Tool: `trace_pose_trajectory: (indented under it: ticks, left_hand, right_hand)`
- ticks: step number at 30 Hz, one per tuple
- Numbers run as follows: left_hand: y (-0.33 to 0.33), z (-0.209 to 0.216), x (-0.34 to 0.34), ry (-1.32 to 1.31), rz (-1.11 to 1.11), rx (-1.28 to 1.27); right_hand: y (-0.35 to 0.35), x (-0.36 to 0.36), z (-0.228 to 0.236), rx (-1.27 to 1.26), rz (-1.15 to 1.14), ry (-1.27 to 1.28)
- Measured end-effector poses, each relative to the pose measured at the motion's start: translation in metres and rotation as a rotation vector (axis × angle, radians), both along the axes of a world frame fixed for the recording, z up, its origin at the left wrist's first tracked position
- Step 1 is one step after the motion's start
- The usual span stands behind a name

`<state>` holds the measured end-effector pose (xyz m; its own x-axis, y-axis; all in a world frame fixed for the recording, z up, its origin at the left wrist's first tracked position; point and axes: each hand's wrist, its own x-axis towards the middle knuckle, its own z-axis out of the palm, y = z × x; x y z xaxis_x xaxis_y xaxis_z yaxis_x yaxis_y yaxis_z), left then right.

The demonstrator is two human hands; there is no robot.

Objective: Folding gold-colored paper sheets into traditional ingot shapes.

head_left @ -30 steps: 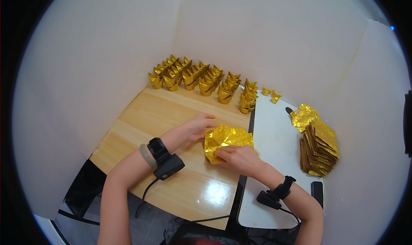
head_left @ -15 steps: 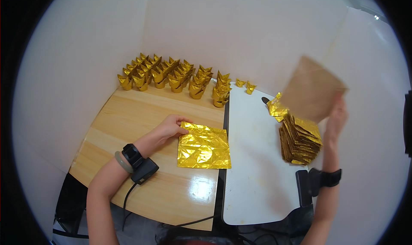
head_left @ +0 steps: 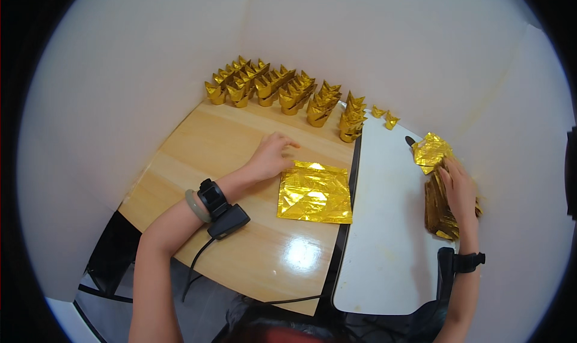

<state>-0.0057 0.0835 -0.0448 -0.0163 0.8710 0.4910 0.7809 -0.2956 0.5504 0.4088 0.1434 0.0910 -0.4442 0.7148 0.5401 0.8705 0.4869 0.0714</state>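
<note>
A square sheet of creased gold foil paper (head_left: 315, 192) lies flat, gold side up, on the wooden table. My left hand (head_left: 269, 158) rests at its far left corner, fingers apart, with the thumb side beside the edge. On the right, my right hand (head_left: 460, 189) lies over a thick stack of folded gold paper (head_left: 437, 206), its fingers reaching to the stack's far end. The hand covers much of the stack. Just beyond the fingertips is a loose piece of crumpled gold foil paper (head_left: 430, 152).
Rows of nested folded gold paper ingots (head_left: 295, 94) stand along the back of the wooden table (head_left: 228, 144). Two small gold ingots (head_left: 391, 121) sit on the white table (head_left: 378, 247). A small dark oval object (head_left: 410, 141) lies near the loose gold piece. White walls enclose the back and sides.
My right hand has come down onto the stack; the brown-backed sheet it held up no longer shows raised. My left fingers have come off the gold sheet. The view has shifted.
</note>
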Motion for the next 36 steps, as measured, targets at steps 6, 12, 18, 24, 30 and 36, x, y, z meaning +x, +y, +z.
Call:
trace_pose_trajectory:
  ticks: [6,12,18,24,30,36]
  left_hand:
    - [-0.025,0.012,0.016,0.068,-0.47,-0.244]
    - [-0.046,0.013,0.025,0.577,-0.348,-0.384]
    - [-0.048,0.017,0.014,0.531,-0.331,-0.364]
    - [-0.052,0.019,0.013,0.553,-0.265,-0.388]
    - [-0.055,0.018,0.013,0.545,-0.266,-0.393]
    - [-0.056,0.016,0.01,0.514,-0.261,-0.385]
  right_hand:
    - [-0.039,-0.149,-0.058,-0.499,0.577,-0.099]
    - [-0.043,-0.185,-0.119,-0.515,0.696,-0.256]
    - [-0.035,-0.165,-0.11,-0.479,0.526,-0.355]
    - [-0.036,-0.163,-0.109,-0.456,0.532,-0.327]
    - [-0.034,-0.16,-0.112,-0.495,0.543,-0.191]
    - [-0.02,-0.16,-0.111,-0.674,0.59,0.03]
